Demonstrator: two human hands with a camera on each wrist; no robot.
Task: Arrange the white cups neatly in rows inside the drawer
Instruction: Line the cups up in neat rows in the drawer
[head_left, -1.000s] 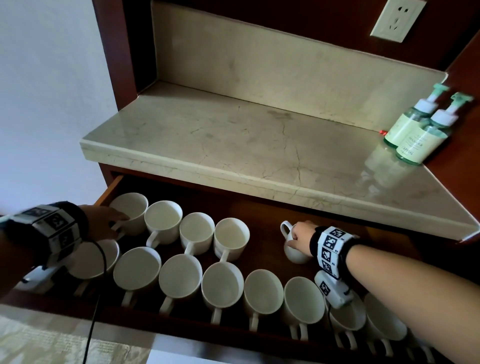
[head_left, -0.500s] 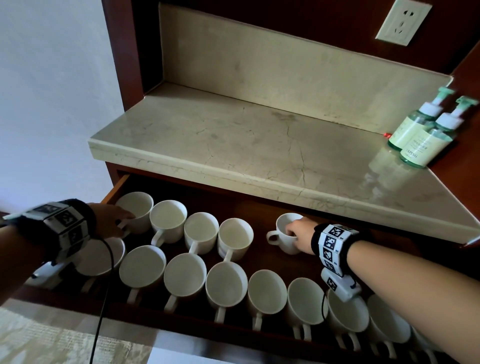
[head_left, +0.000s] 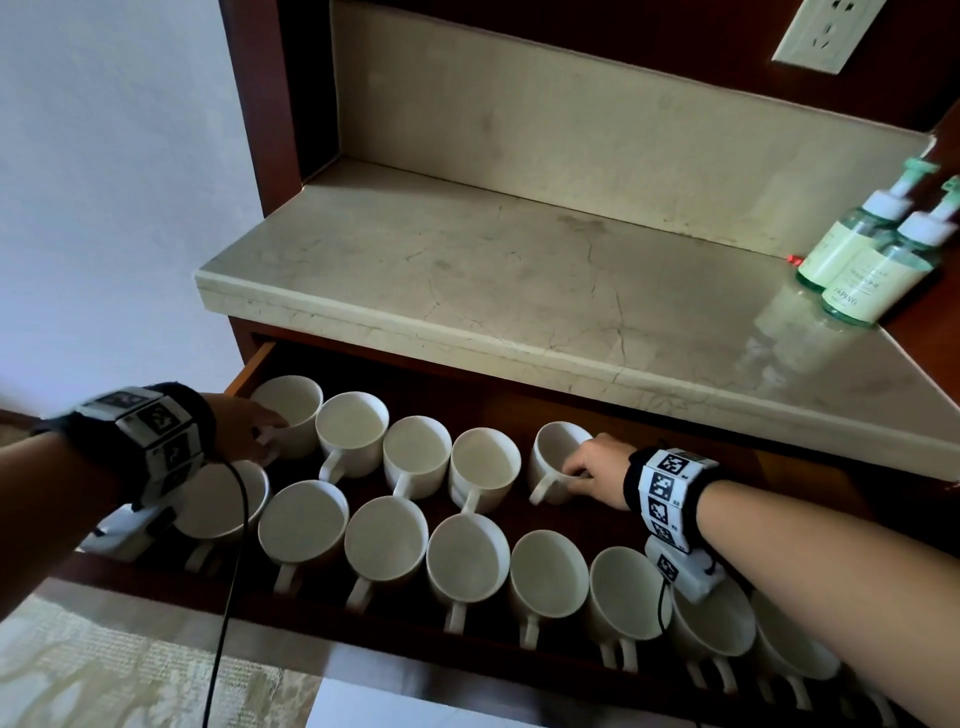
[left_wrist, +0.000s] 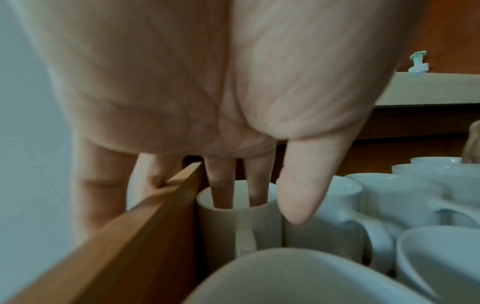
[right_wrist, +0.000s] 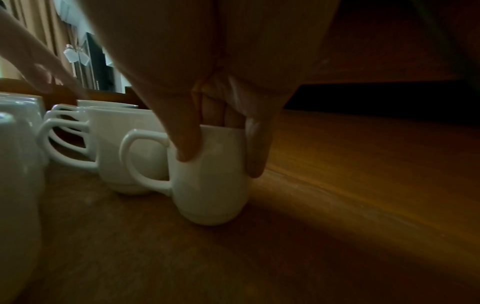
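Two rows of white cups stand in the open wooden drawer (head_left: 810, 499): a front row (head_left: 467, 558) of several, and a back row (head_left: 415, 452). My left hand (head_left: 267, 434) is at the back-left corner cup (head_left: 291, 408). In the left wrist view two fingers (left_wrist: 221, 185) dip inside this corner cup (left_wrist: 221, 230) and the thumb lies outside its rim. My right hand (head_left: 582, 470) grips the fifth back cup (head_left: 553, 457) by its rim. In the right wrist view this cup (right_wrist: 210, 195) stands upright, thumb outside, fingers inside, handle toward its neighbour.
A marble counter (head_left: 519, 291) overhangs the drawer's back. Two green pump bottles (head_left: 862, 260) stand at its right end, below a wall socket (head_left: 821, 31). Bare drawer floor (right_wrist: 363, 185) lies right of the held cup. A black cable (head_left: 228, 571) hangs from my left wrist.
My right hand has set its cup upright, turned its handle from the back round to the front-left, and slid it left toward the back row. My left hand stayed at the corner cup.
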